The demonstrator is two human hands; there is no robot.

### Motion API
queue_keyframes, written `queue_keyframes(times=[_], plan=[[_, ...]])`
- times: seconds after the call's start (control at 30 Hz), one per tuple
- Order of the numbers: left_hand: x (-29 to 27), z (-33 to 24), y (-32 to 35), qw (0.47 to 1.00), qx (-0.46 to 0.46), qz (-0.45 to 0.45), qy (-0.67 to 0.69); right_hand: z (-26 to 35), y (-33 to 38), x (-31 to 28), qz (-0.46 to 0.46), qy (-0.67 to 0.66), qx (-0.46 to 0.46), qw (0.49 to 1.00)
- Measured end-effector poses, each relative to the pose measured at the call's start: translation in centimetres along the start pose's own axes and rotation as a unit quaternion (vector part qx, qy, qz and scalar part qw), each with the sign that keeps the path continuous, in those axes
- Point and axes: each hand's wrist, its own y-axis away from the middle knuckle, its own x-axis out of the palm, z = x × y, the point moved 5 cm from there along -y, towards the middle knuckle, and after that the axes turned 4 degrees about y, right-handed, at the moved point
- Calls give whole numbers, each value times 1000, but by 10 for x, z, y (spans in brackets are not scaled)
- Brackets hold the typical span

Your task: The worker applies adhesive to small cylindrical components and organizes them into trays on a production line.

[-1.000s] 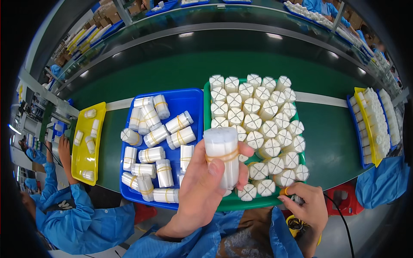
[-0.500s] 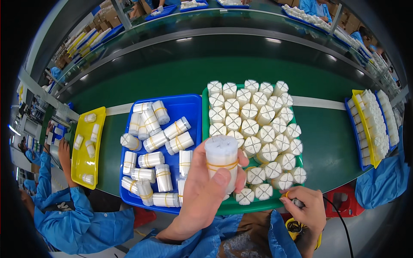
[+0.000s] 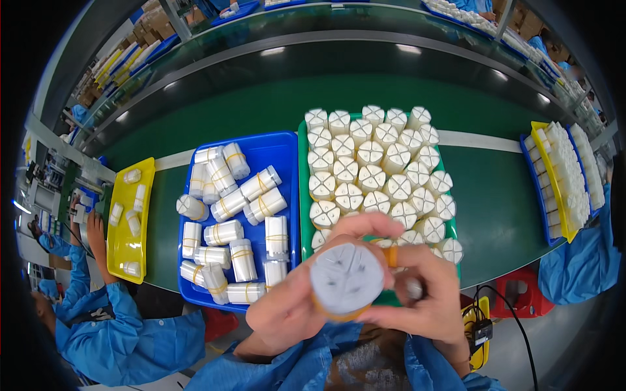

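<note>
Green worktop (image 3: 261,98) runs across the view under metal framing, with co-workers in blue at the edges and a yellow tray (image 3: 124,251) of loose white pieces to the left. The left hand (image 3: 287,303) is curled firmly around 1 banded white bundle (image 3: 347,279), raised above the near side of the trays with its round end facing up. The right hand (image 3: 433,293) is half closed beside it, an orange band (image 3: 391,256) on 1 finger and a small grey piece (image 3: 413,288) in its curl; whether that piece touches the bundle, I cannot tell.

As for progress, bundles form 2 groups: banded bundles (image 3: 223,232) lying loose in the blue tray (image 3: 280,150), and upright bundles (image 3: 371,153) packed in the green tray (image 3: 303,202), their ends split into 4 parts. The held bundle rests in neither, so its handling looks unfinished; many remain on their sides. Which tray holds finished work is not shown.
</note>
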Motion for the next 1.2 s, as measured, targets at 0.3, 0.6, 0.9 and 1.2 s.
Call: queue_keyframes(times=[0.3,0.6,0.9,1.2], plan=[[-11,-37,5,818,259,-88,-505,-4,-2,25,28,-93,-35,995],[-110,-44,19,565,-130,-215,-786,-9,2,-3,-103,96,-74,987],[-114,-43,8,548,-11,-202,-812,-12,11,-29,-137,124,-37,982],[-52,-38,14,812,196,-300,-461,-12,108,-121,-293,144,94,941]])
